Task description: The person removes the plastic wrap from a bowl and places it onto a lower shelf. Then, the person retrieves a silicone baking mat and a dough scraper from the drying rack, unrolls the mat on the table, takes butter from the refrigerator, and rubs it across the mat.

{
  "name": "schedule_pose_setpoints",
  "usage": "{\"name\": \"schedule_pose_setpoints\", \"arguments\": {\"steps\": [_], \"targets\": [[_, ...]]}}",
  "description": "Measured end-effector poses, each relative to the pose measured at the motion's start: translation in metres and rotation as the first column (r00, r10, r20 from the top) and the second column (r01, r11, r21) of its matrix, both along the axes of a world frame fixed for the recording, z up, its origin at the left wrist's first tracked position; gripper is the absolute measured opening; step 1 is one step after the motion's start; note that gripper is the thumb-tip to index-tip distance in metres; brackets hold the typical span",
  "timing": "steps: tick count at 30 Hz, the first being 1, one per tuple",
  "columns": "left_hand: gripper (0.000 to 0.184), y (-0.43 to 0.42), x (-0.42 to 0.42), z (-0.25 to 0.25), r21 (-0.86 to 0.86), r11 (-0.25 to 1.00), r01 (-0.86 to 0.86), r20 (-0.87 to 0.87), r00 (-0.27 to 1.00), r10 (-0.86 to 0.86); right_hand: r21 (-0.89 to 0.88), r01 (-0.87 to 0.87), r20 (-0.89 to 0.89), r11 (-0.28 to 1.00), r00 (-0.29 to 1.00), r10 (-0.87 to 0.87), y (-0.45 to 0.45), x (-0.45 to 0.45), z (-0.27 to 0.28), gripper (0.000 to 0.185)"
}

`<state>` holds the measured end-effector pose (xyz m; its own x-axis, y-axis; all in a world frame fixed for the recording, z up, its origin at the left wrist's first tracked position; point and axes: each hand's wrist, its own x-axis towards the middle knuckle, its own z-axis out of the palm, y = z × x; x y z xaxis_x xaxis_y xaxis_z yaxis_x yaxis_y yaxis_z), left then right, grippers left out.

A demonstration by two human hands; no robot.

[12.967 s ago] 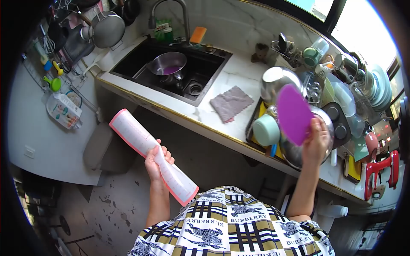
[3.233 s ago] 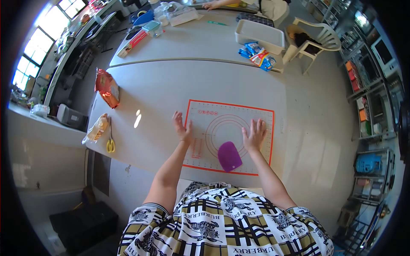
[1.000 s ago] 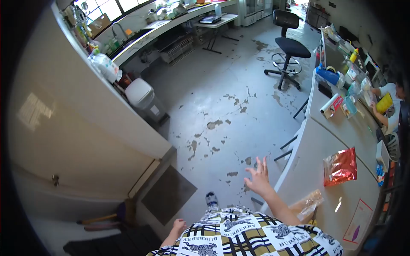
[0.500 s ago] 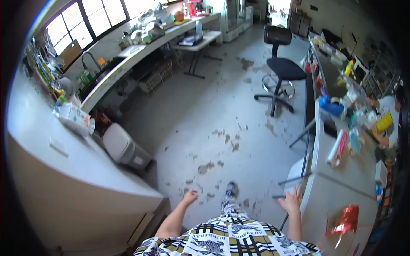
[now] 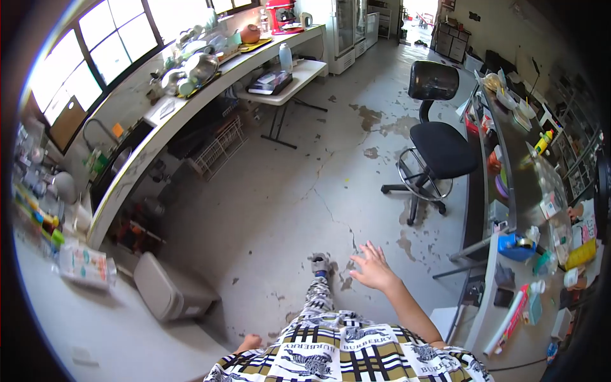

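Observation:
My right hand is held out over the floor in front of my body, fingers spread, with nothing in it. Low by my left side, my left hand shows only as a small part at the edge of my patterned shirt. Its fingers are too foreshortened to make out. Neither hand touches anything that I can see. Nearest to the left hand is a lidded grey-beige bin. One shoe is ahead of me on the worn grey floor.
A black swivel chair stands ahead on the right. Along the right runs a cluttered worktable with a blue tape dispenser and a long roll box. A pack of wipes lies on the left counter. A folding table stands farther back.
I have moved forward across the floor; the chair and bin look nearer. My right hand has swung forward and inward, away from the right table. My left hand has dropped back toward my body.

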<state>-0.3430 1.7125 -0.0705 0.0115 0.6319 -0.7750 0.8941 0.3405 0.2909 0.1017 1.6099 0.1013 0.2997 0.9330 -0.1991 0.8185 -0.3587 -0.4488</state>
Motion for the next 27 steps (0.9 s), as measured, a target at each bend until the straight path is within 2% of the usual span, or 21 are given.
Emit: {"name": "schedule_pose_setpoints", "arguments": {"steps": [2,4,8,9,10,11,13,14,15,16,17,18,20,21,22,24,27], "targets": [[0.024,0.06,0.029,-0.001,-0.007,0.995,0.097,-0.039,0.994,-0.097,-0.022,0.004,-0.009,1.0,1.0,-0.004,0.037,0.022,-0.014,0.044],[0.022,0.153,0.102,-0.008,0.031,0.976,0.216,-0.024,0.976,-0.215,-0.2,0.078,0.022,0.977,0.997,-0.075,0.079,0.068,-0.014,0.046],[0.019,0.248,0.207,-0.027,-0.013,0.919,0.394,-0.052,0.917,-0.394,-0.314,0.143,-0.03,0.939,0.987,-0.16,0.126,0.162,-0.006,0.043],[0.017,0.284,0.249,-0.042,0.003,0.981,0.192,0.04,0.981,-0.192,-0.261,0.208,-0.004,0.943,0.976,-0.216,0.136,0.187,-0.002,0.04],[0.018,0.315,0.299,-0.036,0.169,0.965,0.2,0.124,0.967,-0.222,-0.207,0.274,0.019,0.939,0.961,-0.276,0.144,0.211,0.0,0.037],[0.027,0.347,0.349,-0.036,0.14,0.982,0.129,0.253,0.954,-0.161,-0.21,0.291,0.012,0.933,0.955,-0.295,0.151,0.234,0.001,0.037],[0.023,0.404,0.454,-0.025,0.21,0.947,0.242,0.228,0.93,-0.288,0.073,0.449,-0.019,0.89,0.893,-0.449,0.166,0.284,0.0,0.029],[0.021,0.426,0.502,-0.014,0.284,0.904,0.318,0.235,0.891,-0.388,0.071,0.461,-0.017,0.885,0.887,-0.461,0.174,0.309,-0.006,0.029],[0.02,0.444,0.545,-0.005,0.357,0.853,0.381,0.236,0.847,-0.477,0.077,0.607,-0.044,0.791,0.795,-0.606,0.183,0.332,-0.013,0.024],[0.02,0.461,0.585,-0.007,0.356,0.854,0.378,0.24,0.847,-0.475,0.081,0.73,-0.071,0.679,0.684,-0.727,0.194,0.356,-0.018,0.02],[0.019,0.478,0.624,-0.01,0.47,0.805,0.362,0.288,0.799,-0.528,0.236,0.737,-0.066,0.634,0.663,-0.746,0.208,0.379,-0.022,0.019],[0.019,0.486,0.653,-0.014,0.57,0.751,0.332,0.322,0.751,-0.576,0.229,0.728,-0.064,0.646,0.673,-0.737,0.216,0.399,-0.023,0.019],[0.019,0.506,0.704,-0.02,0.518,0.781,0.348,0.334,0.759,-0.56,0.25,0.72,0.071,0.647,0.653,-0.754,0.256,0.463,-0.02,0.021],[0.02,0.51,0.722,-0.015,0.494,0.779,0.387,0.3,0.765,-0.57,0.309,0.728,0.08,0.612,0.622,-0.779,0.28,0.491,-0.017,0.023],[0.021,0.513,0.734,-0.008,0.459,0.78,0.426,0.265,0.772,-0.577,0.357,0.672,0.036,0.649,0.684,-0.728,0.302,0.522,-0.017,0.021],[0.023,0.535,0.744,-0.027,0.468,0.68,0.564,0.15,0.708,-0.69,0.365,0.63,-0.028,0.686,0.744,-0.668,0.362,0.573,0.006,0.016],[0.021,0.569,0.746,-0.045,0.304,0.814,0.495,0.058,0.843,-0.534,0.375,0.478,-0.101,0.794,0.873,-0.478,0.455,0.641,0.017,0.009]]}}
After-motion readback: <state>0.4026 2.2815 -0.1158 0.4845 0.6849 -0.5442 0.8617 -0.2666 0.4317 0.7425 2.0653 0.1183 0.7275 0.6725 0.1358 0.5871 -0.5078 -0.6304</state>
